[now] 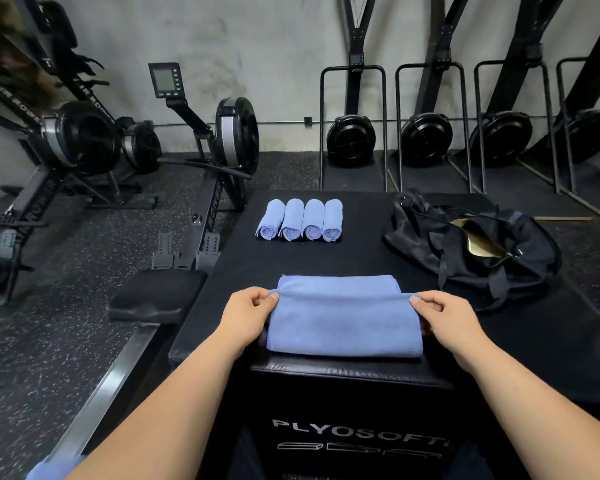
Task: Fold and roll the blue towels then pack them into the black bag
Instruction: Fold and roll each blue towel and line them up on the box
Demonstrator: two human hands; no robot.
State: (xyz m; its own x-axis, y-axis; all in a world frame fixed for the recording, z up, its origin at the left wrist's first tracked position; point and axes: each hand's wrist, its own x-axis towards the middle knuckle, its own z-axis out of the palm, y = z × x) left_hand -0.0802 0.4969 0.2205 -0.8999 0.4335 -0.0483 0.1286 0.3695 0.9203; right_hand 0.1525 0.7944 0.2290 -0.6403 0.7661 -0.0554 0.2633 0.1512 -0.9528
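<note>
A blue towel [343,320] lies partly folded on the near end of the black padded box [326,258]. My left hand [248,315] pinches the left end of its raised fold edge, and my right hand [442,318] pinches the right end. Several rolled blue towels [300,220] lie side by side at the far end of the box. The black bag [471,244] sits to the right on the box, its top open and a gold lining showing inside.
Rowing machines [201,150] stand on the rubber floor to the left, one seat [156,294] close beside the box. Black fan machines [426,140] line the far wall. A blue cloth scrap [54,467] shows at the bottom left.
</note>
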